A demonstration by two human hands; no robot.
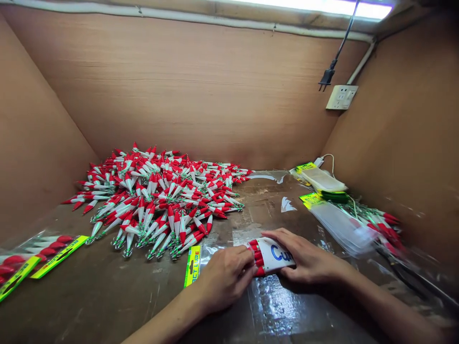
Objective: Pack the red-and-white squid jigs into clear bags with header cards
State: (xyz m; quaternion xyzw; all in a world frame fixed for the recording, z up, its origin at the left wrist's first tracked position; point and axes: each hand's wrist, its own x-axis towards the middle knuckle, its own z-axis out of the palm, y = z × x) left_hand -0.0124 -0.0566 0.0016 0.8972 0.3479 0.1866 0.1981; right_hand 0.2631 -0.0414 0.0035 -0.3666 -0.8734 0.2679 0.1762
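Nearest, at the lower middle of a brown table (118,306), two bare hands are meeting over a small bundle of red-ended lures (258,263) packed side by side in a white holder (273,256) with blue lettering. The right hand (308,257) is clasping the holder, fingers along its far edge and thumb along its near one; the left hand (227,274) is curling in, thumb and fingers drawn together around the red ends, its fingertips partly hidden. The lures are probably light, hard and smooth, sliding easily against one another, and the holder is looking fairly stiff, so the broad sides of the holder and the rounded red ends are offering the safest hold. The green-and-metal hooks on the loose ones are looking sharp and likely to snag. Just beyond the left hand, partly covered by it, a clear bag with a yellow header (193,265) is lying flat. Farther left, filled lure packets (59,258) are resting; to the right, a stack of clear bags (339,227) is crowding against more lures (385,224). Behind, a large tangled pile of red-and-white lures (158,200) is spreading toward the back wall, taking up much of the left side. Highest, a black plug (327,78) is dangling beside a wall socket (342,97).
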